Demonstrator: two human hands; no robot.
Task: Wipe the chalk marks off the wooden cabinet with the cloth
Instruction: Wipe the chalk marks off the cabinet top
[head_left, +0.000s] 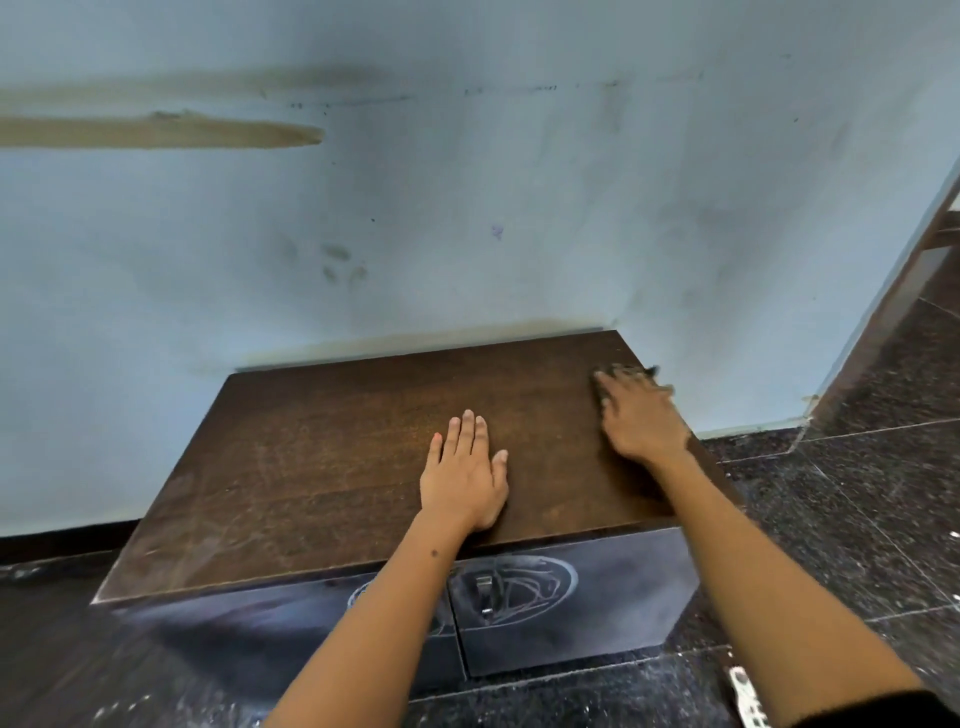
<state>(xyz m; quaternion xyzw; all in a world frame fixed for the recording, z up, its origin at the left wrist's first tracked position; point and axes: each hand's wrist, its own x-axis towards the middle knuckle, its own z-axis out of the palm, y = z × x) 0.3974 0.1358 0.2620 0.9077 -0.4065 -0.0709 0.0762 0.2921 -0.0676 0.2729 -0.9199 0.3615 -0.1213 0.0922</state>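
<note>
Two hands on one wooden cabinet (322, 467), left hand (464, 475) flat, right hand (641, 415) pressing one dark cloth (631, 372).

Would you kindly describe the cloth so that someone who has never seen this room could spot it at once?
Find the low wooden cabinet standing against the pale blue wall. At the far right corner of its top, the right hand presses on the cloth, a dark, crumpled scrap peeking out beyond the fingertips. The left hand, lying flat mid-top, has nothing under it.
</note>
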